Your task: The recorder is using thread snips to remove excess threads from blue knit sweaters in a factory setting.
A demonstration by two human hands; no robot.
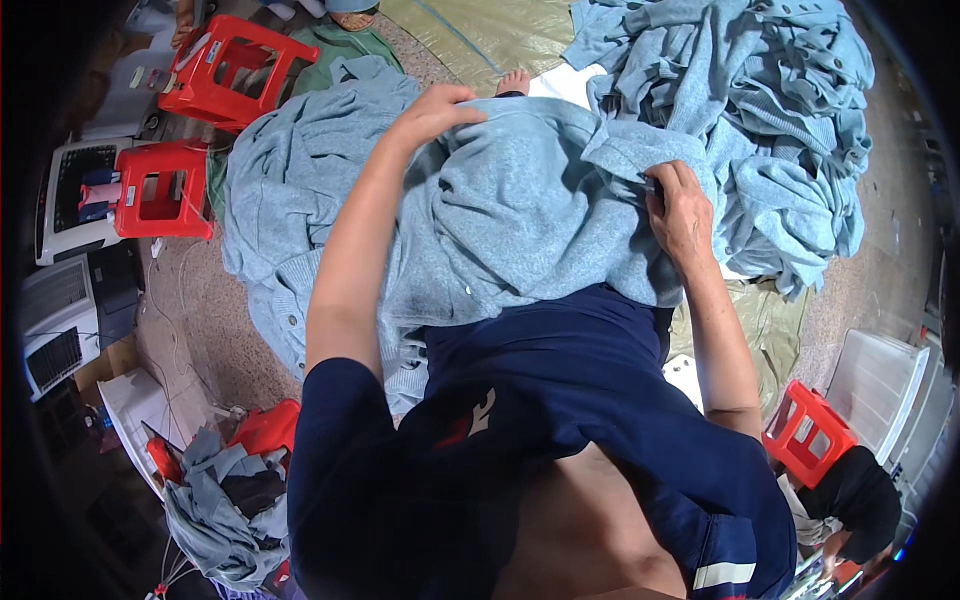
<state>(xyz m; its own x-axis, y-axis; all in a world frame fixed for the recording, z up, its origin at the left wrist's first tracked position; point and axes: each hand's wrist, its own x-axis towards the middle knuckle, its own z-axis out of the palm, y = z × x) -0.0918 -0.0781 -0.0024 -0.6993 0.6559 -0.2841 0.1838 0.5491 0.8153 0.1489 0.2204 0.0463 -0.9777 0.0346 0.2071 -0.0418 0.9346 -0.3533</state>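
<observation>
Across my lap and knees lies a light blue knitted garment (520,210), its folds bunched in the middle. At its far left edge, my left hand (438,115) rests with the fingers stretched out flat along the cloth. My right hand (684,215) grips the garment's right side between bent fingers and thumb, close to a raised folded edge. Some of the right fingertips are hidden in the fabric.
Similar knitwear forms a heap (290,180) on my left and a taller, buttoned heap (770,110) at the far right. Red stools (165,190) stand to the left, another red stool (808,432) at lower right. A person (855,505) is beside it.
</observation>
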